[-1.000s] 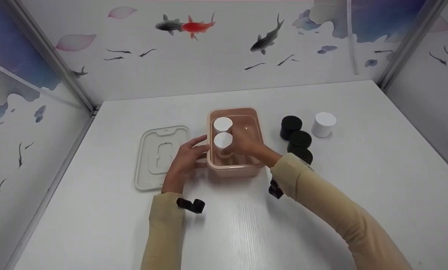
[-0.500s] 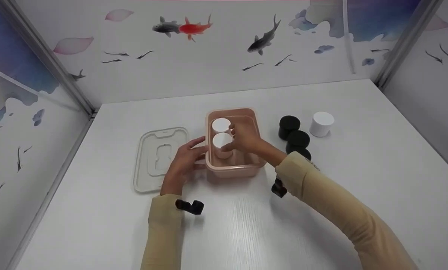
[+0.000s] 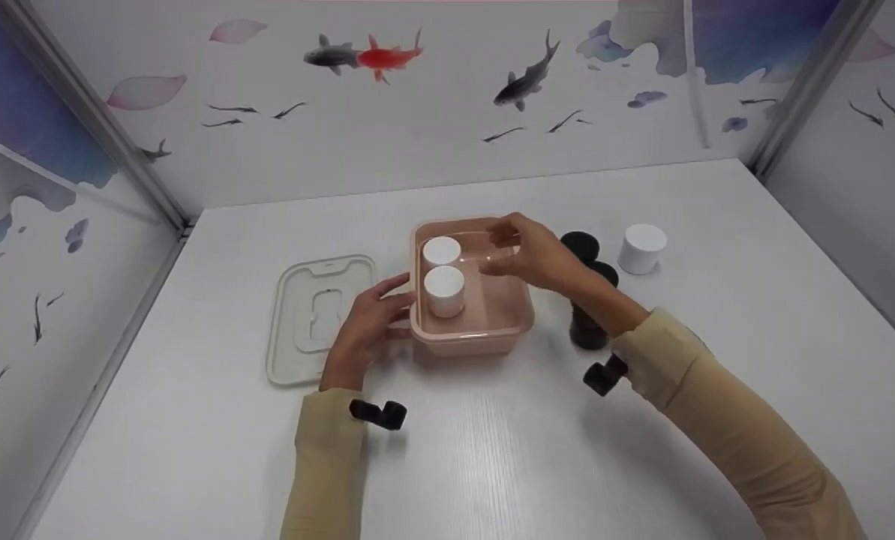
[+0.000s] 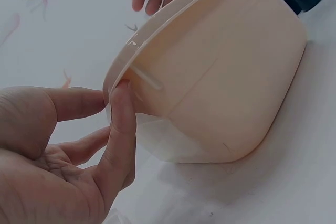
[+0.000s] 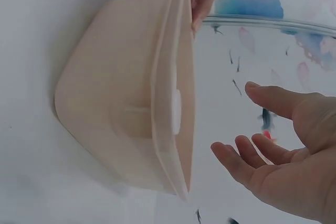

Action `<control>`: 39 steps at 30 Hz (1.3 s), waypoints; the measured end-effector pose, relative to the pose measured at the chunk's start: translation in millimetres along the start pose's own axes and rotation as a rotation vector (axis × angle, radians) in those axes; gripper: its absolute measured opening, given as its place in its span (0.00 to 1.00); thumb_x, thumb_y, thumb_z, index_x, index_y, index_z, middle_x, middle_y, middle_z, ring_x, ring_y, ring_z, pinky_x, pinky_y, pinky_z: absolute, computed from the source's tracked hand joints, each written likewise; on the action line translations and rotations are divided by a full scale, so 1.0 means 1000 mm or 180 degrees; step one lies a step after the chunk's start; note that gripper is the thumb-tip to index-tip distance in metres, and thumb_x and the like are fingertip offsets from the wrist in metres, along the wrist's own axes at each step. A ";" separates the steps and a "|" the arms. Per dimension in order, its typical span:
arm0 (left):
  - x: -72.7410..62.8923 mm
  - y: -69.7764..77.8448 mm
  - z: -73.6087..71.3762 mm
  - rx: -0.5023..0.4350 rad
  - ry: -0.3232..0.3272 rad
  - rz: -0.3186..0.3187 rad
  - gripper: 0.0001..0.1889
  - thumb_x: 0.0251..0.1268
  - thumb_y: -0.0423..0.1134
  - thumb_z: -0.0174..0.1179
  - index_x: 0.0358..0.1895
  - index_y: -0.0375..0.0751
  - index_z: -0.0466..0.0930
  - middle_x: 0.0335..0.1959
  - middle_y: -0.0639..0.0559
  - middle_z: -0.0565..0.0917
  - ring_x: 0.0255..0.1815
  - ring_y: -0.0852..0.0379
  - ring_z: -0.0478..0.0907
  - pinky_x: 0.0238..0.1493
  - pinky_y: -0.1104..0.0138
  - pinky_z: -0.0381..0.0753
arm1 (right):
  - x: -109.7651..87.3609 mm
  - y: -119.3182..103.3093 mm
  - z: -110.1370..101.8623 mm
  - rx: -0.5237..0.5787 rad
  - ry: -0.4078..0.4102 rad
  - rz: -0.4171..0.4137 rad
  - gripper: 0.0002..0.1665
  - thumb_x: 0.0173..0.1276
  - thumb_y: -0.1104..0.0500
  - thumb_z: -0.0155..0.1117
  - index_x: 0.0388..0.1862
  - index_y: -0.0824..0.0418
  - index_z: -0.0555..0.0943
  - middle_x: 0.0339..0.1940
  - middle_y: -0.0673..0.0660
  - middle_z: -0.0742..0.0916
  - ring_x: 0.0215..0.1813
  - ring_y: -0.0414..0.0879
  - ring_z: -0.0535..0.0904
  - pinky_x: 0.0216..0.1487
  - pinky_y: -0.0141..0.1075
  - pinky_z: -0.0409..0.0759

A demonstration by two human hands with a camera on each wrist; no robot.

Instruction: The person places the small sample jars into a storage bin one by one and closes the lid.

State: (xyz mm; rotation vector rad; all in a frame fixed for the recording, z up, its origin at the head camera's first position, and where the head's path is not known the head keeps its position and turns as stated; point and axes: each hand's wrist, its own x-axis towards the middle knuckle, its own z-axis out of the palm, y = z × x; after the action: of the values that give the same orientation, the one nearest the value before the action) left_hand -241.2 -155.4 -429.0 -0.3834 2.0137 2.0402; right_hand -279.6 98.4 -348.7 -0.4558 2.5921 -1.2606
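A pink plastic box (image 3: pixel 471 339) stands on the table with two white lidded jars, a far one (image 3: pixel 442 250) and a near one (image 3: pixel 445 292), upright along its left side. My left hand (image 3: pixel 372 322) pinches the box's left rim between thumb and fingers; the left wrist view shows this grip on the box (image 4: pixel 226 93) closely. Over the right part of the box hovers my right hand (image 3: pixel 541 253), its fingers spread and holding nothing. From the right wrist, the same hand (image 5: pixel 289 150) appears apart from the rim, and a white jar (image 5: pixel 177 111) just shows inside.
A pale flat lid (image 3: pixel 286 330) lies left of the box. Several black jars (image 3: pixel 588 334) stand in a row to its right, partly behind the right forearm. Farther right is another white jar (image 3: pixel 643 249). Printed walls enclose the table's back and sides.
My right hand has let go of the near white jar inside the box, then risen and shifted right and away. The left hand has stayed at the rim.
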 end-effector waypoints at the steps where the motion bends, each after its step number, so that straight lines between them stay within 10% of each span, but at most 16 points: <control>1: 0.000 0.000 0.000 0.0009 0.0004 0.0000 0.25 0.72 0.42 0.60 0.71 0.54 0.71 0.62 0.44 0.82 0.59 0.48 0.83 0.43 0.63 0.88 | -0.002 0.001 -0.005 0.0035 0.0035 -0.0006 0.38 0.65 0.56 0.73 0.70 0.63 0.68 0.67 0.61 0.78 0.72 0.54 0.71 0.72 0.48 0.73; 29: 0.001 0.000 -0.001 0.0037 0.0027 0.0006 0.25 0.72 0.41 0.60 0.71 0.52 0.72 0.62 0.45 0.82 0.59 0.48 0.83 0.42 0.64 0.88 | -0.050 0.096 -0.091 0.0267 0.1356 -0.0216 0.33 0.70 0.51 0.68 0.70 0.60 0.73 0.68 0.61 0.79 0.71 0.52 0.73 0.66 0.30 0.75; 39: -0.001 -0.001 -0.001 0.0051 0.0025 0.0039 0.24 0.72 0.41 0.60 0.70 0.52 0.72 0.61 0.44 0.83 0.57 0.49 0.84 0.40 0.65 0.87 | -0.043 0.136 -0.103 0.0323 0.1630 -0.0093 0.33 0.71 0.53 0.66 0.71 0.62 0.71 0.70 0.63 0.77 0.75 0.54 0.68 0.73 0.48 0.69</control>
State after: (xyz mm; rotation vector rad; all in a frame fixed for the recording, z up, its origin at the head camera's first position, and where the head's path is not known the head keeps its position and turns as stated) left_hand -240.3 -155.9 -429.8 -0.3775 2.0407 2.0315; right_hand -298.1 268.1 -390.7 -0.1644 2.9080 -1.6959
